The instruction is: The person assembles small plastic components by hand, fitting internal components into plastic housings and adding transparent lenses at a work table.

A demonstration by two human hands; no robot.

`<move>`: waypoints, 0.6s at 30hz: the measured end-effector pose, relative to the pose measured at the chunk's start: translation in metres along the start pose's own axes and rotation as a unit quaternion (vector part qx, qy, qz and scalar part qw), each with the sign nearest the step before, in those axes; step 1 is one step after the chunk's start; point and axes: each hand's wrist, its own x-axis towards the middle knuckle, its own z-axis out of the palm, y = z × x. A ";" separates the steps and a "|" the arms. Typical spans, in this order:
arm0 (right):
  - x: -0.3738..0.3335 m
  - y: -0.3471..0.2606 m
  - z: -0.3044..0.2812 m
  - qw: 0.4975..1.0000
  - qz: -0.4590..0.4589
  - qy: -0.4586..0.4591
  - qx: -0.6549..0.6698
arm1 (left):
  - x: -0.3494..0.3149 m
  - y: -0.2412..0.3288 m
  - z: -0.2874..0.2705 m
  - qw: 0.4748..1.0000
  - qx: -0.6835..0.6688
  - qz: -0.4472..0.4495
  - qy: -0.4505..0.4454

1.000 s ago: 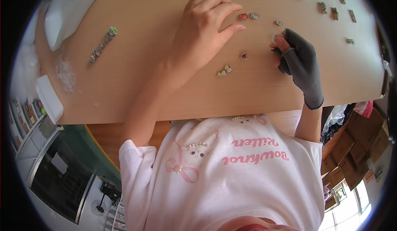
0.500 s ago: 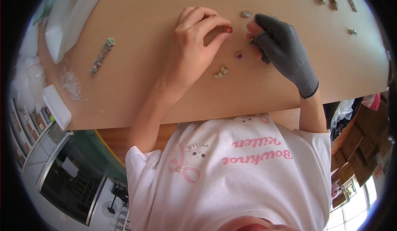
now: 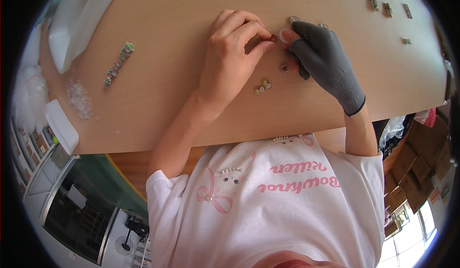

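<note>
Fingertips of the left hand (image 3: 235,41) closed in a narrow pinch, thumb against index, on a small red piece (image 3: 273,38); only its edge shows. Holding by the very tips presumably suits so tiny a thing and leaves one side exposed. Opposite, the right hand (image 3: 317,47) also closed, a pale disc (image 3: 283,36) at its bare thumb tip, just beside the red; whether the two touch, cannot tell. Other fingers mostly hidden under the hand.

Nearby, loose bits likely kept within easy reach: dark-centred round piece (image 3: 285,68), cluster of yellow-and-white pieces (image 3: 259,90) nearer the body, greyish piece (image 3: 294,19) by the gloved knuckles. Well apart at far right, short ridged rolls (image 3: 388,11), perhaps spaced so none get mixed in.

Materials: grey glove (image 3: 330,57) knitted, ribbed at cuff, giving some grip; disc smooth, translucent-looking. Speckled stick (image 3: 119,64) at left, knobbly, green-tipped. Beyond it, crumpled clear plastic (image 3: 79,99) and a smooth white tray (image 3: 64,42). Table (image 3: 158,76) pale, faintly wood-grained.
</note>
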 end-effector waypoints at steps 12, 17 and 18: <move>0.001 -0.004 0.004 0.999 -0.003 0.030 -0.033 | 0.007 -0.006 -0.005 0.998 -0.054 -0.016 -0.038; 0.001 -0.003 0.000 1.000 0.006 0.014 -0.012 | 0.007 -0.005 -0.003 0.998 -0.047 -0.012 -0.034; 0.001 -0.003 0.000 1.000 0.008 0.013 -0.013 | 0.007 -0.004 -0.002 0.998 -0.047 -0.008 -0.032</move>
